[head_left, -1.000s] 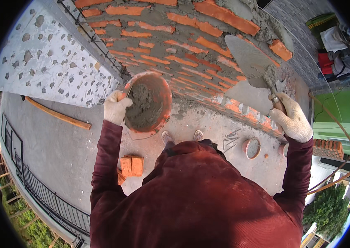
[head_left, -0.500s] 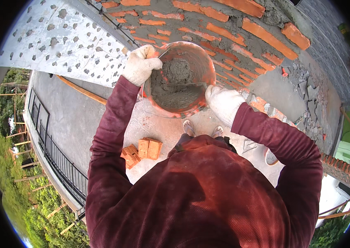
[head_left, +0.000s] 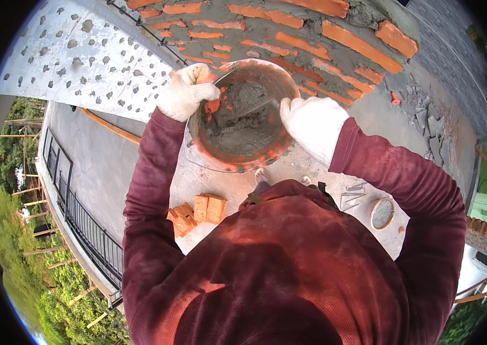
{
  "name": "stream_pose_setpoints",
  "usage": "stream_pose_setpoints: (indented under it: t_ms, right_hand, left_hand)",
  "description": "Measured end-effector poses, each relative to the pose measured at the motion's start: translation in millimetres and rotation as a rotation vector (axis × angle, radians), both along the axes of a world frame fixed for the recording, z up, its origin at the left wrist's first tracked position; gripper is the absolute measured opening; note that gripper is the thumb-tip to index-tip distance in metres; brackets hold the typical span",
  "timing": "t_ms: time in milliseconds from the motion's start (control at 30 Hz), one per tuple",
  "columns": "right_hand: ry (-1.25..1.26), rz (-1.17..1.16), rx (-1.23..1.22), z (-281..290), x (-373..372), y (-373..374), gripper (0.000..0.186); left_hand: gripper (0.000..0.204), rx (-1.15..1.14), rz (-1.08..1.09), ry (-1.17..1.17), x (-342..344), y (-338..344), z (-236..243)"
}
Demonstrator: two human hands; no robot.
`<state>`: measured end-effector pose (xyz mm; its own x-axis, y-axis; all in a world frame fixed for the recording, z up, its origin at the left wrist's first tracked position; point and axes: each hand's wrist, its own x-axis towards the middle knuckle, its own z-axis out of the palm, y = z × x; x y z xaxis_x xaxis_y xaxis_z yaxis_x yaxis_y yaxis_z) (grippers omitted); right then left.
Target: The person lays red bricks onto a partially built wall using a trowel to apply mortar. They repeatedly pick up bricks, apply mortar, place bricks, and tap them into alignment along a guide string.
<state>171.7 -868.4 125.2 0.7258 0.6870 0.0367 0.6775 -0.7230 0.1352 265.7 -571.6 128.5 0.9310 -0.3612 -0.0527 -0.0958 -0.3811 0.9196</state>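
Note:
An orange bucket (head_left: 202,150) with grey mortar (head_left: 238,141) inside is in front of me, its wire handle hanging down along the near left side. My left hand (head_left: 188,93), in a white knitted glove, is closed on the bucket's left rim with the thumb over the edge. At the right rim my gloved right hand (head_left: 314,127) is closed on a trowel; its handle is hidden in the fist. The trowel's grey, mortar-smeared blade (head_left: 253,109) lies inside the bucket, against the mortar.
Beyond the bucket rises a brick wall (head_left: 364,46) with mortared joints. Orange bricks (head_left: 209,208) are stacked on the floor near my feet. A small round bucket (head_left: 381,214) and thin metal pieces (head_left: 353,195) are at right. Rubble (head_left: 427,123) lies farther right; a black railing (head_left: 91,224) runs left.
The trowel blade has tilted and now shows more of its face in the mortar. My right hand has turned and shifted slightly inward. The left hand still grips the rim.

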Motion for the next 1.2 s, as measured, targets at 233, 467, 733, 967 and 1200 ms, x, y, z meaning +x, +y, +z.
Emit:
stream_pose_setpoints:
  t_ms: [233, 467, 733, 967, 1200]
  right_hand:
    - [0.248, 0.003, 0.073, -30.1, 0.3, 6.5, 0.029]
    - [1.121, -0.474, 0.159, 32.6, 14.2, -39.3, 0.034]
    - [1.255, -0.207, 0.748, -33.1, -19.2, -46.0, 0.034]
    - [1.461, -0.286, 0.766, -7.0, -29.4, -23.8, 0.031]
    - [1.691, -0.333, 0.974, -2.8, -40.9, -26.0, 0.024]
  left_hand:
    - [0.021, 0.069, 0.031, -0.078, 0.8, -1.7, 7.5]
    - [0.024, 0.303, -0.050, -0.126, -17.2, -23.2, 24.7]
    - [0.025, 0.273, -0.132, -0.323, -24.5, -65.4, 54.5]
    - [0.025, 0.119, -0.002, -0.191, -44.3, -72.9, 63.4]
    - [0.021, -0.051, 0.276, -0.199, -64.4, -78.6, 43.2]
